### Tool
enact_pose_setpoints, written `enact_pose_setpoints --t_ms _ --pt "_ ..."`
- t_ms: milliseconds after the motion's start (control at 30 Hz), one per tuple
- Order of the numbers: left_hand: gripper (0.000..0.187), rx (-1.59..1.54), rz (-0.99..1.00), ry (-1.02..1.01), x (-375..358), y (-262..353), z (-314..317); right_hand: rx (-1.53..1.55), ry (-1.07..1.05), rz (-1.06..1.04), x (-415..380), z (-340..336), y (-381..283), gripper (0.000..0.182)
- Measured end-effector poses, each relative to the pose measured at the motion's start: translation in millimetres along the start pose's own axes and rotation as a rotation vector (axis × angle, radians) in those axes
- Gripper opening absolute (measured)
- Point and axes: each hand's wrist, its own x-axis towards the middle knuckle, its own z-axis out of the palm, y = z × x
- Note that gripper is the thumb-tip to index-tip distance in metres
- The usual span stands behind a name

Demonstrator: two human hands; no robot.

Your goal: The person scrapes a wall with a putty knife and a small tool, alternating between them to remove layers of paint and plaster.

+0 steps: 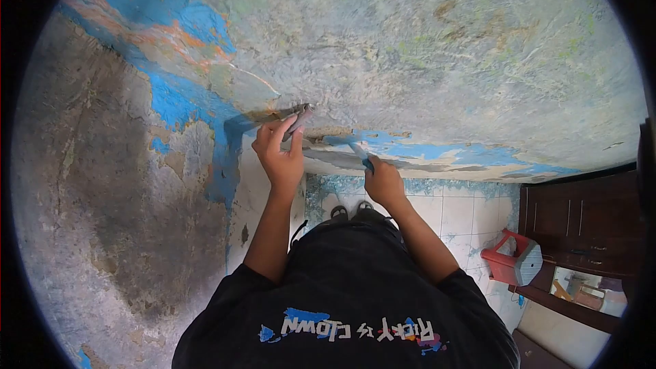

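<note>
My left hand (pixel 279 157) is closed around a small grey-brown piece (pixel 298 121), held between thumb and fingers close to the wall corner; its exact kind I cannot make out. In my right hand (pixel 385 182) is a scraper (pixel 361 152) with a teal handle, gripped in a fist. Its pale blade points up and left at the lower part of the wall (pixel 410 82), by a strip of blue paint (pixel 471 154). The blade's tip is blurred, so contact with the wall cannot be made out.
A side wall (pixel 123 184) with patchy grey plaster and blue paint stands on the left. Below are white floor tiles (pixel 456 212) strewn with blue flakes. A red stool (pixel 502 263) with a grey seat stands at right beside a dark wooden cabinet (pixel 581 215).
</note>
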Motion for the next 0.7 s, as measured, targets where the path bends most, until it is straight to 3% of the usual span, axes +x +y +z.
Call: enact_pose_setpoints --t_ms 700 --pt "0.031 -0.014 -0.102 -0.075 -13.0 -44.5 -8.7 -0.144 0.028 0.077 3.5 31.4 -28.6 0.020"
